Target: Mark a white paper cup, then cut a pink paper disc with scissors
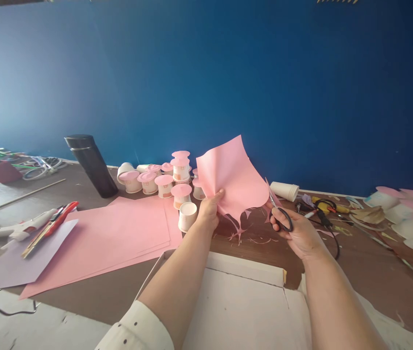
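Note:
My left hand point(209, 210) is closed on the lower edge of a pink paper sheet point(232, 176), held up above the brown table. My right hand point(297, 233) grips black-handled scissors point(280, 213), whose blades reach the sheet's right edge. Thin pink paper scraps point(241, 232) lie on the table under the sheet. Just left of my left hand stands a white paper cup point(186, 216).
Several paper cups with pink lids point(163, 181) cluster behind. A black flask point(92, 165) leans at the left. Pink sheets point(119, 238), a lilac sheet point(20, 257), a glue gun point(20, 227) and a red cutter point(59, 218) lie left. A white box point(243, 301) sits near me. Cups and clutter point(403, 218) fill the right.

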`<action>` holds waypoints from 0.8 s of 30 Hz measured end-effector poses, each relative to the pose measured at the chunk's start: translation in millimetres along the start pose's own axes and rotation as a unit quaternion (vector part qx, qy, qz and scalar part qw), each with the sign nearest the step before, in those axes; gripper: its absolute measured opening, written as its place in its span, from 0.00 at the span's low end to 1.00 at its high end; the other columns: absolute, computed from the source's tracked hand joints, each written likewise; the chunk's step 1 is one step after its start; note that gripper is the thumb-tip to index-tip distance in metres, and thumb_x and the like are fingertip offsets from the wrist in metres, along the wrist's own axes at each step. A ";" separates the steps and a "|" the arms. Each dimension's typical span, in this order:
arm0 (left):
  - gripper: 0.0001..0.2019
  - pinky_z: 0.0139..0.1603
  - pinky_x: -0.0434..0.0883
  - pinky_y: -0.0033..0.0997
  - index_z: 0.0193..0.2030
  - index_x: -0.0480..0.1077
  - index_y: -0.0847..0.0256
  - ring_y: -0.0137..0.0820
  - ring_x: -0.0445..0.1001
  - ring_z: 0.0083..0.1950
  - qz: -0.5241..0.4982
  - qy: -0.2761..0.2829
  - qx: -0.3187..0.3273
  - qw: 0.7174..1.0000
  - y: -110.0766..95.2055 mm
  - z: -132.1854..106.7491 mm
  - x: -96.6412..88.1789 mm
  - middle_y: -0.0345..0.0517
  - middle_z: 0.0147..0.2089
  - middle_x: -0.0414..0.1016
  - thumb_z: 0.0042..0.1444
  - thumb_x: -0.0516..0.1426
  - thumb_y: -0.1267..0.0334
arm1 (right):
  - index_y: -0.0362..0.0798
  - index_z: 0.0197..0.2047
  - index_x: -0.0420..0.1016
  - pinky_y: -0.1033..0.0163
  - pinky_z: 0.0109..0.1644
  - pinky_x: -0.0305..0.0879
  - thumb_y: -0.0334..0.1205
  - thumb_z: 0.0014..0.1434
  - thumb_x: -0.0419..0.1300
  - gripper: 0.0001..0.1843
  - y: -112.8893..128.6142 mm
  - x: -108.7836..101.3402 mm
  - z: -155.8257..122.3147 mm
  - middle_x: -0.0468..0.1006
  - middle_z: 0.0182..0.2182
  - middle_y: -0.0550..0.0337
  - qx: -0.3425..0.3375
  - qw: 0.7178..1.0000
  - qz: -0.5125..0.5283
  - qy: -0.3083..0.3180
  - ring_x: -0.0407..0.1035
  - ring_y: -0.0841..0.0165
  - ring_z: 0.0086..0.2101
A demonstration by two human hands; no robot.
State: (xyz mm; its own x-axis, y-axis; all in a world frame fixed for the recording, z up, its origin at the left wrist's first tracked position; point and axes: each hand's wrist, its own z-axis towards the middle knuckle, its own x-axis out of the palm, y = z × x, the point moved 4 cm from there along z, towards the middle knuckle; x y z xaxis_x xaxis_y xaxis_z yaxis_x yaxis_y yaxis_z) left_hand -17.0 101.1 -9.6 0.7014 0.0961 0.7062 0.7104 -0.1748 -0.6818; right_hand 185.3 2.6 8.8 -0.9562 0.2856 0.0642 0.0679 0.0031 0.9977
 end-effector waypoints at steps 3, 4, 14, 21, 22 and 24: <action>0.17 0.52 0.73 0.44 0.39 0.74 0.68 0.42 0.78 0.44 0.000 -0.002 0.001 1.000 -1.0 -0.8 0.5 0.56 0.40 0.79 0.40 0.70 0.66 | 0.44 0.25 0.75 0.77 0.16 0.43 0.55 0.42 0.72 0.22 0.0 0.4 0.1 0.70 0.26 0.60 0.001 1.000 0.002 0.002 0.61 0.78 0.23; 0.17 0.52 0.73 0.44 0.38 0.74 0.68 0.42 0.78 0.44 0.000 -0.002 -0.002 1.000 -1.3 -1.3 1.0 0.56 0.40 0.79 0.40 0.69 0.66 | 0.44 0.25 0.75 0.77 0.16 0.43 0.55 0.42 0.71 0.22 0.2 0.4 0.1 0.71 0.26 0.60 0.000 1.000 0.001 0.003 0.61 0.78 0.23; 0.17 0.51 0.74 0.41 0.38 0.74 0.68 0.40 0.78 0.43 0.015 -0.006 0.013 1.000 -1.7 2.3 -2.2 0.55 0.39 0.79 0.40 0.70 0.65 | 0.45 0.26 0.75 0.74 0.17 0.45 0.57 0.42 0.71 0.22 1.0 -2.4 -1.0 0.71 0.26 0.59 0.004 0.999 -0.039 -0.005 0.61 0.76 0.23; 0.18 0.51 0.74 0.42 0.38 0.74 0.68 0.41 0.78 0.43 0.026 -0.010 0.021 0.999 -0.8 6.2 -4.6 0.55 0.38 0.79 0.39 0.70 0.64 | 0.45 0.27 0.76 0.73 0.18 0.46 0.58 0.41 0.70 0.23 4.6 -0.9 -3.4 0.70 0.26 0.60 0.005 0.999 -0.044 -0.003 0.60 0.76 0.23; 0.19 0.51 0.74 0.42 0.39 0.74 0.68 0.41 0.78 0.43 0.020 -0.004 0.022 1.000 -1.2 5.9 -3.9 0.55 0.38 0.79 0.39 0.70 0.65 | 0.45 0.26 0.75 0.73 0.18 0.45 0.58 0.41 0.70 0.23 4.9 -0.9 -3.6 0.70 0.26 0.60 0.006 0.999 -0.046 -0.002 0.60 0.76 0.23; 0.19 0.51 0.74 0.42 0.39 0.74 0.68 0.41 0.78 0.43 0.008 0.012 0.022 1.000 -2.0 4.9 -2.5 0.55 0.39 0.80 0.39 0.70 0.65 | 0.45 0.25 0.75 0.73 0.18 0.45 0.58 0.41 0.70 0.23 5.3 -1.4 -3.9 0.70 0.26 0.59 0.009 0.999 -0.049 -0.002 0.60 0.76 0.23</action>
State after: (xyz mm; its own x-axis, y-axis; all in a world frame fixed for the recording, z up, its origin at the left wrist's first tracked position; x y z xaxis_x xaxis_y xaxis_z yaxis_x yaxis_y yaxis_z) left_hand -19.9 106.1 -10.9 0.7119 0.0702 0.6987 0.7009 -0.1335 -0.7007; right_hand 185.9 -1.5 14.1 -0.9572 0.2875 -0.0337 -0.0206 0.0485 0.9986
